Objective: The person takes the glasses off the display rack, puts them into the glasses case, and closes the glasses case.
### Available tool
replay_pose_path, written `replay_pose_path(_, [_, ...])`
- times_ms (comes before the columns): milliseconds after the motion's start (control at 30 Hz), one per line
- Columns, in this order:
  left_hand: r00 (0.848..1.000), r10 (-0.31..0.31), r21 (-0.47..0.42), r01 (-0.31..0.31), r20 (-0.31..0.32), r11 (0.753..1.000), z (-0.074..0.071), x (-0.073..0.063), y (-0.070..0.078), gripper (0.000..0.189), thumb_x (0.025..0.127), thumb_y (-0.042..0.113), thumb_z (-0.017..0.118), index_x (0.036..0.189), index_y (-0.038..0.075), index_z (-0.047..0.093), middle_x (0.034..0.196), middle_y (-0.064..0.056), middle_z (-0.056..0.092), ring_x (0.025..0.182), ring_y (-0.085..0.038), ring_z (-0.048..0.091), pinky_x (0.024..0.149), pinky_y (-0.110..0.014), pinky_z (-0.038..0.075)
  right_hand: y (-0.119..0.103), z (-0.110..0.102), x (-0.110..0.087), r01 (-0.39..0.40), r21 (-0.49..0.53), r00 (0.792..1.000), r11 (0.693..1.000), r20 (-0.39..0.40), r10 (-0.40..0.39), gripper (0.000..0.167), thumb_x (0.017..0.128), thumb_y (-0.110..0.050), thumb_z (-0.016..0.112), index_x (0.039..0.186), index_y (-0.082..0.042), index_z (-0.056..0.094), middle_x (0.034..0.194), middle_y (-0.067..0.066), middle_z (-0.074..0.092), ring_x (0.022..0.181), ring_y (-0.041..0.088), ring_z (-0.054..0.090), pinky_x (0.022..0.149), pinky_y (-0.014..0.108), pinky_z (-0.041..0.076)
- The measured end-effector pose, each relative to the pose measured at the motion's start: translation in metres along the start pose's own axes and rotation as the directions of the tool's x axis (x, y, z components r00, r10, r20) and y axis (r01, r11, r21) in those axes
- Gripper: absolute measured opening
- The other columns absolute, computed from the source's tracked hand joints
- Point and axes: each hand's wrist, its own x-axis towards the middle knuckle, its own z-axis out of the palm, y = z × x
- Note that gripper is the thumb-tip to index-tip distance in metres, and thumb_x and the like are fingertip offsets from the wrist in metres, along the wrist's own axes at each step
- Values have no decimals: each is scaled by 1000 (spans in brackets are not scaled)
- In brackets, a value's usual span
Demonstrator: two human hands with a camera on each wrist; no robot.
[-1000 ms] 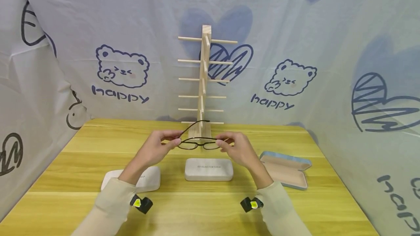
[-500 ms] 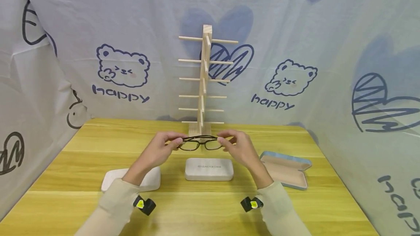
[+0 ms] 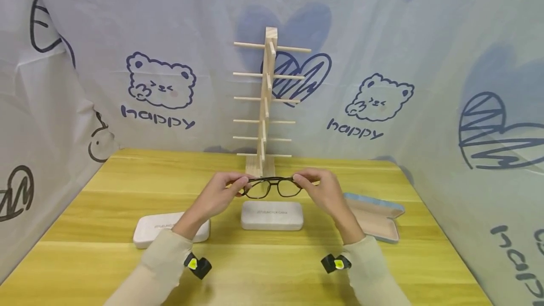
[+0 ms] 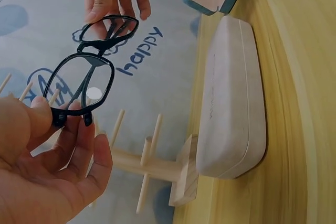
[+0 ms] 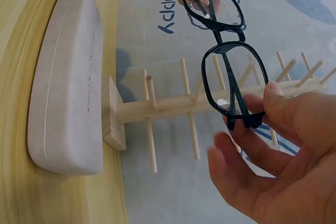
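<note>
Black-framed eyeglasses point(image 3: 274, 182) are held up level over the table, lenses toward me. My left hand point(image 3: 220, 196) pinches one end of the frame between thumb and fingers, and my right hand point(image 3: 324, 191) pinches the opposite end. Both temples point(image 5: 233, 85) lie folded and crossed behind the lenses in the right wrist view. Below and slightly nearer sits a closed white glasses case point(image 3: 272, 216) with small lettering. Just behind the eyeglasses rises a wooden display stand point(image 3: 267, 67) with several rows of bare pegs.
A second white case point(image 3: 155, 227) lies at the left, partly covered by my left forearm. At the right an open blue case point(image 3: 376, 218) shows its pale lining, with my right forearm near it. Printed cloth point(image 3: 221, 122) hangs behind and beside the wooden table point(image 3: 272, 268).
A temple that stuck up on the left has been folded down behind the lenses. Both hands have shifted slightly right with the eyeglasses, whose lenses now face me more squarely.
</note>
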Motion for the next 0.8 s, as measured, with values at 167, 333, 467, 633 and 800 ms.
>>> replay_pose_path(167, [1000, 10, -20, -9, 21, 1000, 8, 6, 5, 30, 109, 14, 52, 128, 1, 71, 106, -16, 76, 101, -22, 69, 84, -34, 63, 7, -10, -3, -79, 97, 997, 992, 26, 77, 25, 103, -21, 65, 115, -3, 76, 111, 19, 75, 88, 24, 74, 72, 31, 66])
replay_pose_path(333, [999, 33, -49, -31, 41, 998, 15, 10, 10, 31, 109, 13, 52, 132, -1, 67, 115, -20, 74, 108, -28, 70, 85, -35, 64, 13, -19, -7, -79, 151, 997, 985, 30, 75, 25, 103, -18, 64, 117, 1, 74, 113, 22, 73, 87, 23, 74, 75, 30, 66])
replay_pose_path(467, [997, 53, -65, -49, 64, 997, 22, 13, 11, 31, 108, 12, 54, 133, 0, 67, 123, -20, 73, 111, -30, 70, 85, -30, 64, 19, -26, -12, -95, 186, 995, 978, 37, 90, 25, 103, -17, 64, 116, 2, 73, 109, 23, 73, 87, 22, 74, 78, 28, 66])
replay_pose_path(633, [995, 74, -70, -70, 70, 995, 34, 18, 15, 29, 105, 11, 59, 130, 0, 70, 128, -19, 71, 107, -29, 73, 84, -31, 64, 28, -37, -20, -110, 212, 994, 971, 28, 107, 24, 103, -15, 64, 114, 5, 73, 105, 22, 73, 85, 15, 74, 78, 26, 65])
replay_pose_path(800, [997, 59, -72, -55, 53, 996, 51, 25, 18, 23, 100, 12, 68, 120, 2, 75, 120, -18, 75, 91, -25, 77, 79, -38, 66, 43, -50, -31, -126, 220, 992, 967, 18, 125, 24, 104, -14, 62, 112, 7, 72, 101, 21, 73, 81, 9, 72, 77, 28, 65])
